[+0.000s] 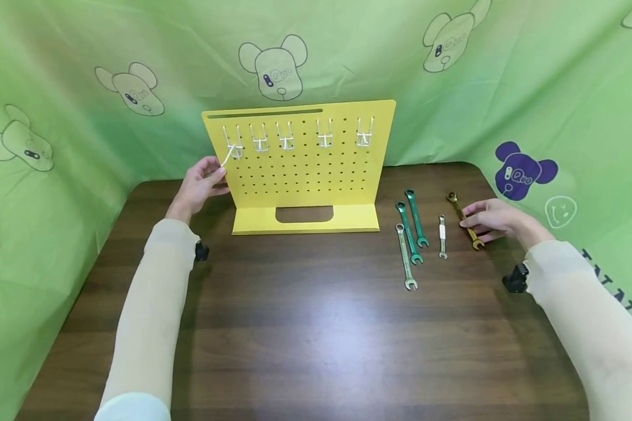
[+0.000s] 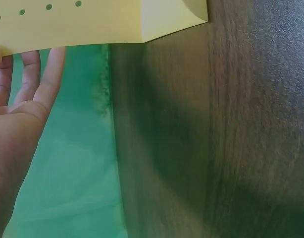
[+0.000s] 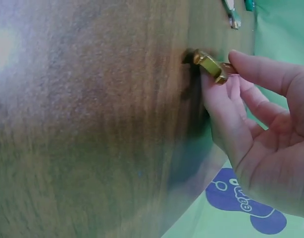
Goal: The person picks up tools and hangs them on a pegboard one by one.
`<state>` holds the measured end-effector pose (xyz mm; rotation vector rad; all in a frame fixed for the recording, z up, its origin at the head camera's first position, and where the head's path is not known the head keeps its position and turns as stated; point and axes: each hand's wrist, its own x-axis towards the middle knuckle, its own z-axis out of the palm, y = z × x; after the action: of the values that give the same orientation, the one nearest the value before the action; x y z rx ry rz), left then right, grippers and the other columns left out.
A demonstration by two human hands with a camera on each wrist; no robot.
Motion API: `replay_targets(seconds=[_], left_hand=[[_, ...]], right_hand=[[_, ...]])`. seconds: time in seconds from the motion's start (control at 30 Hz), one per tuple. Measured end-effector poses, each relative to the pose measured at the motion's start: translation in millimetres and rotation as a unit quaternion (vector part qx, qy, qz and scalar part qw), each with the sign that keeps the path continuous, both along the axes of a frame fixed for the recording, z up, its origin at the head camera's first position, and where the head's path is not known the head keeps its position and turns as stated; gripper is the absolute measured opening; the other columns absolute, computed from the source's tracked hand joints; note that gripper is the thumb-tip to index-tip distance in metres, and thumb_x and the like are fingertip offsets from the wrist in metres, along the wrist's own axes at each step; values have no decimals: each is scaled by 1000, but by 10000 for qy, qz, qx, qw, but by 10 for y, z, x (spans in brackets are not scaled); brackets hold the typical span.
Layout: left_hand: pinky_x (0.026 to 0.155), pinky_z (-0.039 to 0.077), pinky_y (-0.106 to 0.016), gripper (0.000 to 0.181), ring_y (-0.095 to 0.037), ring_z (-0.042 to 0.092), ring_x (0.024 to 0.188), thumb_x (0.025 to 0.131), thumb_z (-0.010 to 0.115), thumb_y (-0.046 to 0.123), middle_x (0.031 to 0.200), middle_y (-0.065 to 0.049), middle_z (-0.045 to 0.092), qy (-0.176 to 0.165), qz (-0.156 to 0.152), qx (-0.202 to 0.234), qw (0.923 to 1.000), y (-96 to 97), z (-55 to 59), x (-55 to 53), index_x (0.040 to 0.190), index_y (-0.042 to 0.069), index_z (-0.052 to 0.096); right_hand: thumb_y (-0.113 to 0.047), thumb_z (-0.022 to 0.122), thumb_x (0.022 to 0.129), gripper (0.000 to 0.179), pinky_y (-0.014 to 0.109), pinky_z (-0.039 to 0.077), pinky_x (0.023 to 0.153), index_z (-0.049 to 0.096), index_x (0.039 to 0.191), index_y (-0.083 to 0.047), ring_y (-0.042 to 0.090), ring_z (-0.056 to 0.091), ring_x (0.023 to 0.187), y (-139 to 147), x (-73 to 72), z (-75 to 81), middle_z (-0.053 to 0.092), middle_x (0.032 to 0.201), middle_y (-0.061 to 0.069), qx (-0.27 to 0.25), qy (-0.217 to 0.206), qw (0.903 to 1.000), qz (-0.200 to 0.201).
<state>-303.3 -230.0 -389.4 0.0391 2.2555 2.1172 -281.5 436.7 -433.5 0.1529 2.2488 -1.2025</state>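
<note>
The yellow pegboard [image 1: 305, 169] is pinched at its edge by the outstretched left hand [image 1: 199, 186], fingertips hidden behind; a gold wrench [image 1: 457, 208] is pinched by the right hand [image 1: 492, 218].

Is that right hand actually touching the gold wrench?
Touching: the right wrist view shows the right hand pinching the gold wrench, with no gap between them.

Pegboard [image 1: 305, 200] w/ hooks [image 1: 287, 140] across front stands on table [image 1: 295, 327], upper ctr of frame, backdrop [image 1: 200, 58] behind, L hand [image 1: 197, 184] at its L edge, 4 wrenches [image 1: 408, 234] to its R, R hand [image 1: 492, 219] w/ 5th wrench [image 1: 471, 235] at mid-R.
</note>
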Motion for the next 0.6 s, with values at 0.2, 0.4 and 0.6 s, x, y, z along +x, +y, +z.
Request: replay_targets(seconds=[0.2, 0.4, 0.6], left_hand=[[94, 60, -42, 10, -22, 56, 99, 104, 58, 12, 106, -6, 58, -43, -11, 17, 10000, -9, 12, 23, 115, 11, 57], [95, 59, -44, 11, -23, 56, 99, 104, 57, 13, 106, -6, 58, -104, 82, -150, 9998, -9, 42, 59, 115, 11, 57], [93, 60, -39, 15, -26, 57, 101, 106, 54, 12, 109, -9, 56, 38, -138, -803, 9967, -11, 115, 76, 119, 5, 53]], right_hand=[[-10, 67, 98, 47, 42, 64, 79, 37, 131, 5, 17, 64, 88, 29, 28, 75, 63, 94, 1, -314, -55, 9994, 123], [-8, 67, 98, 39, 47, 63, 83, 41, 126, -2, 24, 68, 93, -5, 40, 250, 65, 101, 7, -569, -54, 9983, 119], [-8, 67, 97, 36, 49, 62, 85, 42, 123, -3, 26, 68, 93, -134, 38, 346, 65, 103, 7, -762, -238, 9966, 210]])
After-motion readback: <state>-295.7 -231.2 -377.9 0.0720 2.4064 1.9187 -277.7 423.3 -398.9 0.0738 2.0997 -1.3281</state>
